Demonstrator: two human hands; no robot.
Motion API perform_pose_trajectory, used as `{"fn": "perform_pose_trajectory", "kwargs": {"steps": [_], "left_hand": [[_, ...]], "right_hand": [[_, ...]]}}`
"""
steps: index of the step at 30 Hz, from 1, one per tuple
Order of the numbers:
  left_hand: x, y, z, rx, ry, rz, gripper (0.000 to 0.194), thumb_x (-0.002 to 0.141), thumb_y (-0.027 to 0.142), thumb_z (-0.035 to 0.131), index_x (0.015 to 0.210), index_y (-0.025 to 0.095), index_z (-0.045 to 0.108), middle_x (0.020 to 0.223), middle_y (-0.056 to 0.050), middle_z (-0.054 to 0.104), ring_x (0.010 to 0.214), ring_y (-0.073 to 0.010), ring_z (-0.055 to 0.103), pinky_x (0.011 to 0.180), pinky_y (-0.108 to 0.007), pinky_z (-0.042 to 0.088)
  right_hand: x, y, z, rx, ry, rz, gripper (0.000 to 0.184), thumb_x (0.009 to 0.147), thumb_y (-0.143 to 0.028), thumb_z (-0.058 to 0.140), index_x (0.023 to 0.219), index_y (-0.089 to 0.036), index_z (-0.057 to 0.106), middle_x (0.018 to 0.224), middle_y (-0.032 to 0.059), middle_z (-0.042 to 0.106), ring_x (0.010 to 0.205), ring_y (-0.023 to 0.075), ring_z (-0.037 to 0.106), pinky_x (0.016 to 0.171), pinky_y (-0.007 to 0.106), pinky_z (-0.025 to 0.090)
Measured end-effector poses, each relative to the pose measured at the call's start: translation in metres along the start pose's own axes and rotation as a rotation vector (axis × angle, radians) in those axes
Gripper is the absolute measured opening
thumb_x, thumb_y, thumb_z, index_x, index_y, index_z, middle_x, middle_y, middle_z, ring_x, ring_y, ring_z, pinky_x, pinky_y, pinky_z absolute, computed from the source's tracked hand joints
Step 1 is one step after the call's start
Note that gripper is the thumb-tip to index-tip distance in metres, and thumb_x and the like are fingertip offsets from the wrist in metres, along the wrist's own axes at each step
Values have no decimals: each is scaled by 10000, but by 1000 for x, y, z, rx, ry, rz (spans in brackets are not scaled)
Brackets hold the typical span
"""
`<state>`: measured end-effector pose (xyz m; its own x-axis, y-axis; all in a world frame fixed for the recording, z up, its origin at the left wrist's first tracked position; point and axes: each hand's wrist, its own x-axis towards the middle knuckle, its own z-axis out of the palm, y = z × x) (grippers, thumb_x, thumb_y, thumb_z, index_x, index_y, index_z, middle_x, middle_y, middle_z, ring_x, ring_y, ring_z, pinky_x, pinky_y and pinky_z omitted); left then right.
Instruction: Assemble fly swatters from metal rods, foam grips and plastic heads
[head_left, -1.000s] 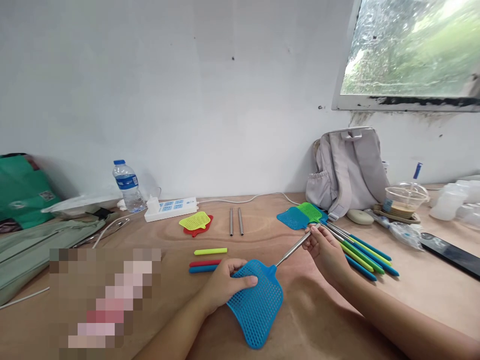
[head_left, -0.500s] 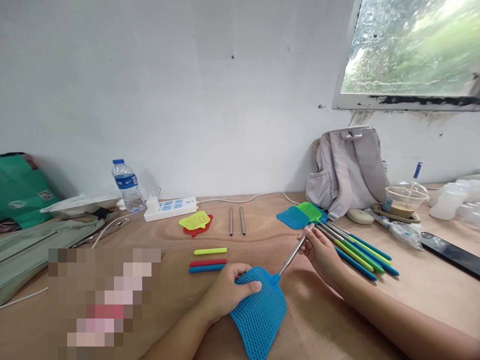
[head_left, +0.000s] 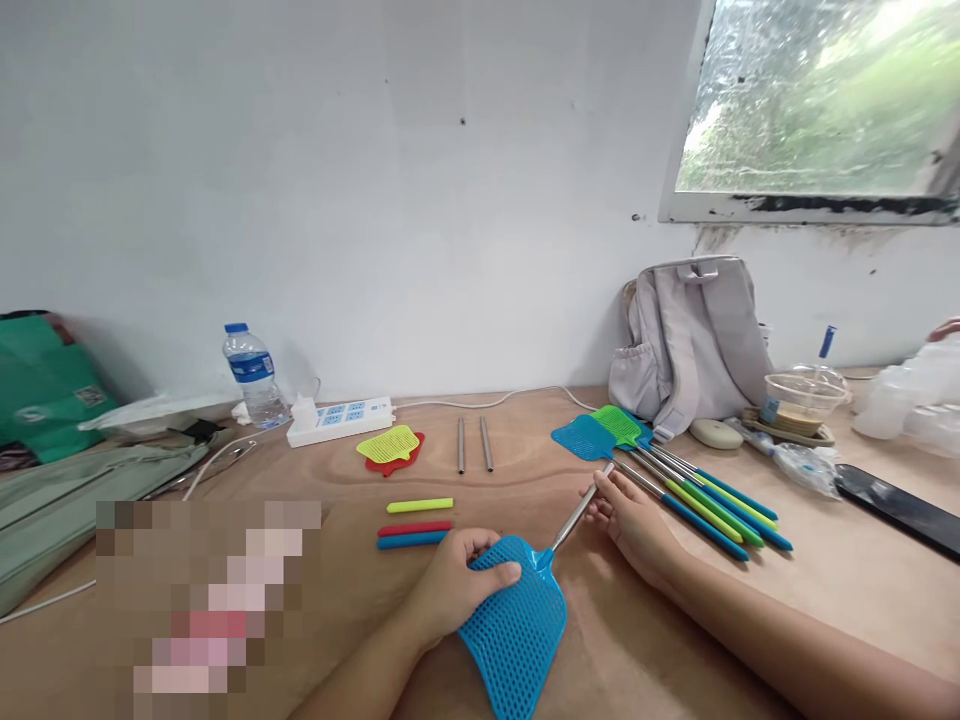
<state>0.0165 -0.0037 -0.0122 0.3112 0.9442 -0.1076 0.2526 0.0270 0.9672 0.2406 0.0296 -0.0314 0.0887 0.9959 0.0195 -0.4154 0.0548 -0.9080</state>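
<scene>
My left hand [head_left: 469, 585] pinches a blue fly swatter head [head_left: 517, 630], thumb on top of the mesh. A metal rod [head_left: 574, 522] runs from the head's neck up to my right hand [head_left: 626, 515], whose fingers close round it close to its far end. Beyond my left hand lie a yellow handle [head_left: 420, 506], a red handle [head_left: 415, 527] and a blue handle [head_left: 411, 541]. Further back are a yellow swatter head [head_left: 388, 445] overlapping a red swatter head [head_left: 409, 458], and two loose metal rods [head_left: 461, 445]. Several fly swatters [head_left: 705, 490] with coloured handles lie past my right hand.
Along the wall stand a water bottle [head_left: 253, 378], a white power strip [head_left: 341, 420] and a grey backpack [head_left: 694, 345]. A drink cup [head_left: 805, 395], a phone [head_left: 904, 508] and clear plastic bottles [head_left: 892, 400] are at the right. A green-grey bag [head_left: 97, 490] lies left.
My right hand has shifted slightly down and left along with the rod's upper end. My left hand keeps its hold on the blue swatter head.
</scene>
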Motion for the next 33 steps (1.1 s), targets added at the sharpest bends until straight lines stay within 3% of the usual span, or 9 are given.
{"fn": "perform_pose_trajectory", "kwargs": {"steps": [8,13,15,18,21,24,27,30,33], "left_hand": [[2,0,6,16,18,36,233,606,358,651,671,147,574,654,0,590,638,-155,543,585,-251,409],[2,1,16,109,212,267,197,708,323,571,829,171,537,738,-9,562,697,-147,538,650,-248,423],[-1,3,9,217,312,348,204,759,325,514,904,182,509,763,-14,533,691,-141,519,647,-250,423],[-9,5,-15,476,414,463,105,801,276,433,835,194,490,774,-28,517,710,-155,501,667,-275,411],[-14,2,-43,744,391,512,81,765,188,415,751,198,495,795,-43,537,755,-179,502,693,-301,394],[-14,1,-61,907,352,469,99,718,150,429,714,196,517,784,-39,556,753,-192,507,682,-312,384],[-12,3,-67,977,335,403,113,705,155,442,683,201,543,761,-28,574,749,-199,512,671,-316,378],[-10,4,-66,993,301,363,137,702,162,453,698,210,581,792,-28,587,772,-202,520,682,-313,379],[-10,3,-65,1004,280,344,156,701,151,450,736,211,590,815,-29,585,776,-199,524,681,-304,381]], "right_hand": [[4,1,2,71,-52,39,236,716,-409,633,763,-216,506,663,-22,572,509,99,489,468,225,396],[5,-11,8,122,-158,20,298,683,-405,654,874,-196,557,688,-13,577,495,88,456,476,229,373],[6,-23,6,106,-133,-48,274,682,-391,654,859,-201,567,687,-12,580,505,95,457,487,239,379],[6,-44,0,100,-76,-205,204,702,-381,632,829,-232,572,710,-14,589,553,111,485,540,264,413],[2,-62,-7,18,-27,-394,171,707,-389,620,825,-277,567,791,-15,604,637,140,535,653,325,452],[-7,-70,-13,-256,-64,-651,144,721,-347,620,851,-299,583,891,3,612,755,184,572,766,397,441],[-20,-67,-13,-817,-397,-901,188,763,-239,582,932,-310,624,910,30,628,868,212,557,834,408,392],[-31,-57,-4,-1340,-746,-993,357,836,-146,456,1122,-336,556,922,42,618,867,192,530,808,370,374],[-37,-40,9,-1596,-820,-1021,422,873,-125,372,1235,-326,451,819,38,573,734,155,508,670,286,380]]}}
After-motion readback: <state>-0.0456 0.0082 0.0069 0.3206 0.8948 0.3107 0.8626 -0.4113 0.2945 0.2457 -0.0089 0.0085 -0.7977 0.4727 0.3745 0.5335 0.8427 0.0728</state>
